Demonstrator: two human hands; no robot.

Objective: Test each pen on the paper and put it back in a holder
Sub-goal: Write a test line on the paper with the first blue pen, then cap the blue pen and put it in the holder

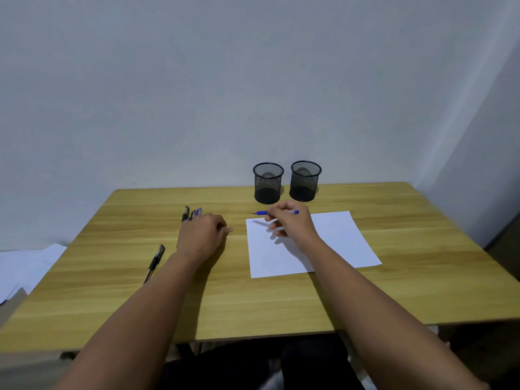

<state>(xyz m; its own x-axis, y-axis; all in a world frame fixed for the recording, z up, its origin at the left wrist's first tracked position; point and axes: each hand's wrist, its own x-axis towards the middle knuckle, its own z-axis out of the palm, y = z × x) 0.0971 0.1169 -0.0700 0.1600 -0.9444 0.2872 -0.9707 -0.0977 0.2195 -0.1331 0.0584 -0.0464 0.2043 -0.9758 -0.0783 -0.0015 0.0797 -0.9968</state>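
- Our right hand (289, 220) pinches the blue pen (277, 212), its long axis lying crosswise, tip leftward over the paper (323, 249).
- Both holders (268, 182) stand just beyond this grip.
- Our left hand (201, 235) curls over the other pens (190, 213).

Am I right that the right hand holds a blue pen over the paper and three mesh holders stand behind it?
Not quite: the head view shows two holders, not three. The right hand does hold a blue pen over the paper.

Looks like a plain home/office desk corner: wood-grain table (281, 299) vs. bare white walls (197, 80), 2 mesh pen holders (268, 182), paper sheet (337, 243).
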